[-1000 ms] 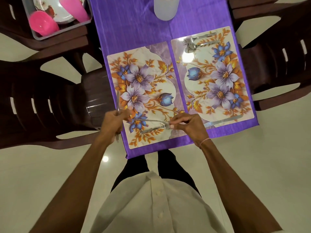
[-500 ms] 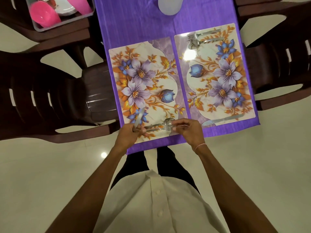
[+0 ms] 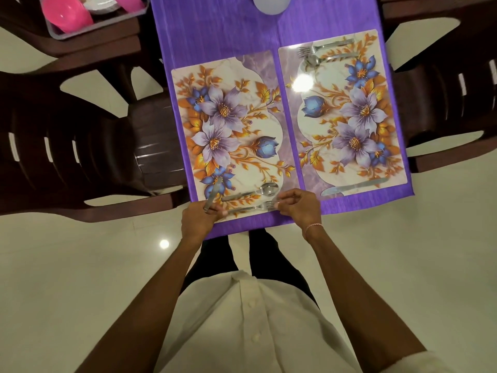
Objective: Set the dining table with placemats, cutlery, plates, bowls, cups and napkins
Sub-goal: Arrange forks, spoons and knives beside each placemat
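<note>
Two floral placemats lie side by side on the purple tablecloth [image 3: 215, 28]. On the near end of the left placemat [image 3: 231, 125] a spoon [image 3: 255, 191] and a fork [image 3: 250, 208] lie flat. My right hand [image 3: 298, 208] pinches the fork's tines. My left hand [image 3: 199, 220] grips a knife [image 3: 213, 193] whose blade sticks up over the mat, and its fingertips touch the fork's handle. The right placemat [image 3: 347, 111] carries a fork [image 3: 322, 47] and spoon [image 3: 325, 59] at its far end and a knife [image 3: 355, 186] at its near end.
A grey tray [image 3: 88, 32] at the far left holds pink bowls [image 3: 66, 12], a pink cup and plates. A pale cup [image 3: 271, 4] stands at the table's far edge. Dark brown chairs [image 3: 80, 146] flank the table on both sides.
My left hand has come in from the mat's left edge with the knife. The spoon and fork were laid down on the left placemat's near end, and my right hand now pinches the fork alone.
</note>
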Available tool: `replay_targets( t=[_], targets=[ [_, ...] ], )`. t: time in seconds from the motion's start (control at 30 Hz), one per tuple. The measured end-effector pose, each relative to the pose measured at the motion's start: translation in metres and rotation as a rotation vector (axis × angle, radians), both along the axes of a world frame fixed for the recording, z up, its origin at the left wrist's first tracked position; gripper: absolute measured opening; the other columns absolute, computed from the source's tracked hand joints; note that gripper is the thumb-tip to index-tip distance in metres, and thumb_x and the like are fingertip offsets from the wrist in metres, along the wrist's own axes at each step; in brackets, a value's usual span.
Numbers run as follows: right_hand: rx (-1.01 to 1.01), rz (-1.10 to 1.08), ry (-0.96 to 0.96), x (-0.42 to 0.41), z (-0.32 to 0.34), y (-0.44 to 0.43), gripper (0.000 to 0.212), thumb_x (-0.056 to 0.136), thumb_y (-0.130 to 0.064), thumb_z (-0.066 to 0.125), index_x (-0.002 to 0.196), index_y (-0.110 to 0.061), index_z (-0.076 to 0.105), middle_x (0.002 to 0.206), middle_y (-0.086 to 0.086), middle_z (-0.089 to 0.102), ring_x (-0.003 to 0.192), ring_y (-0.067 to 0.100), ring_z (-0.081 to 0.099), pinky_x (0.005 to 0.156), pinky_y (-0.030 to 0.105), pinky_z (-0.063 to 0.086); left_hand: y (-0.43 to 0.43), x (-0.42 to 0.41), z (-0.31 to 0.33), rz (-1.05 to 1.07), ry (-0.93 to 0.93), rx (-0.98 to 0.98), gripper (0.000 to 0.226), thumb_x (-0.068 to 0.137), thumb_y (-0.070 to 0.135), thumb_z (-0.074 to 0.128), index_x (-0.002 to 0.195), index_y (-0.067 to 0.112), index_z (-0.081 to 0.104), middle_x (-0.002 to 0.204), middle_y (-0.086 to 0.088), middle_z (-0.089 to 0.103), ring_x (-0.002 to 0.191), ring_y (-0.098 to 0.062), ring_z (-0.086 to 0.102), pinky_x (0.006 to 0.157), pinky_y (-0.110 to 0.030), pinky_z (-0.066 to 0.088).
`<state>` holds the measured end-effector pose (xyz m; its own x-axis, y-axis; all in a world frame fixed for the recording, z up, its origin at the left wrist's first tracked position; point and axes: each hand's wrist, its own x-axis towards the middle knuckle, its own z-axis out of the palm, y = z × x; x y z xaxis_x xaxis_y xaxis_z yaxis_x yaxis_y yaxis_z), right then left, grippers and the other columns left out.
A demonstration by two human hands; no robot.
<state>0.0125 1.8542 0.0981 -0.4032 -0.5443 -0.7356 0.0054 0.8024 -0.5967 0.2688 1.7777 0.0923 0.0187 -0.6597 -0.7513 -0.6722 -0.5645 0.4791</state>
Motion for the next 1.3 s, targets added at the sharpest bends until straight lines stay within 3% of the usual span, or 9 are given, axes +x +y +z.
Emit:
replay_targets(
  t=[0.23,0.47,0.8,0.87,0.97,1.07,1.17,1.2,1.3],
  targets=[
    [0.019,-0.001,0.051,-0.001,-0.006,-0.001,0.019,0.081,-0.01,0.085,0.099,-0.011,0.08,0.089,0.0,0.077,0.087,0.015,0.072,0.07,0.021,0.061,0.0,-0.001,-0.006,-0.007,-0.009,0.017,0.016,0.08,0.034,0.085,0.089,0.025,0.076,0.099,0.001,0.072,0.096,-0.017,0.063,0.071,-0.027,0.052],
    [0.058,0.045,0.09,-0.004,-0.013,-0.003,0.02,0.082,-0.013,0.085,0.101,-0.014,0.081,0.094,0.002,0.078,0.091,0.02,0.073,0.082,0.041,0.064,0.001,0.0,-0.012,-0.047,-0.051,0.014,0.027,0.08,0.038,0.085,0.098,0.018,0.079,0.1,0.0,0.074,0.095,-0.02,0.067,0.066,-0.024,0.048],
    [0.053,0.096,0.103,-0.014,-0.006,-0.003,0.023,0.084,-0.017,0.084,0.105,-0.014,0.079,0.094,0.001,0.077,0.088,0.019,0.074,0.078,0.032,0.064,-0.002,0.002,-0.004,-0.089,-0.045,0.0,0.024,0.079,0.041,0.086,0.091,0.025,0.073,0.097,0.003,0.071,0.093,-0.019,0.065,0.069,-0.027,0.052],
    [0.046,0.082,0.227,-0.017,0.002,-0.004,0.017,0.089,-0.023,0.079,0.104,-0.015,0.078,0.096,0.002,0.077,0.085,0.018,0.074,0.082,0.035,0.064,-0.004,-0.001,0.003,-0.085,-0.07,-0.015,0.025,0.081,0.043,0.084,0.092,0.025,0.071,0.093,0.004,0.07,0.093,-0.02,0.067,0.071,-0.03,0.054],
    [-0.077,-0.013,0.477,-0.019,0.023,-0.01,0.019,0.096,-0.03,0.069,0.105,-0.015,0.077,0.097,0.002,0.078,0.084,0.015,0.071,0.085,0.035,0.061,-0.013,-0.008,0.024,-0.014,-0.079,-0.072,0.042,0.094,0.054,0.066,0.114,0.017,0.064,0.103,-0.001,0.069,0.096,-0.022,0.068,0.077,-0.034,0.057],
    [-0.247,-0.096,0.235,-0.011,0.046,-0.037,0.011,0.099,-0.02,0.066,0.103,-0.013,0.074,0.088,0.006,0.075,0.071,0.02,0.073,0.071,0.038,0.065,-0.035,-0.026,0.057,0.184,0.139,-0.065,0.022,0.109,0.041,0.041,0.111,0.024,0.054,0.102,0.004,0.069,0.099,-0.018,0.07,0.07,-0.027,0.055],
    [-0.385,-0.05,0.004,0.006,0.066,-0.078,0.007,0.098,-0.012,0.066,0.101,-0.014,0.072,0.092,0.011,0.074,0.072,0.027,0.074,0.064,0.038,0.063,-0.061,-0.044,0.092,0.084,0.317,-0.134,0.018,0.11,0.014,0.042,0.108,0.015,0.059,0.06,0.01,0.066,0.054,-0.001,0.065,0.048,-0.012,0.046],
    [-0.417,-0.047,-0.055,0.012,0.072,-0.091,0.007,0.098,-0.012,0.066,0.103,-0.015,0.072,0.095,0.012,0.073,0.074,0.027,0.074,0.064,0.038,0.063,-0.069,-0.047,0.099,0.029,0.342,-0.176,0.018,0.108,0.009,0.044,0.112,0.012,0.062,0.06,0.008,0.065,0.048,-0.002,0.063,0.046,-0.014,0.047],
    [-0.477,-0.082,-0.174,0.022,0.088,-0.132,0.019,0.1,-0.019,0.066,0.114,-0.008,0.068,0.095,0.017,0.072,0.077,0.028,0.074,0.066,0.038,0.063,-0.098,-0.052,0.107,-0.136,0.355,-0.325,0.02,0.104,0.009,0.056,0.112,0.016,0.072,0.086,0.0,0.074,0.067,-0.008,0.07,0.071,-0.032,0.06]
  ],
)
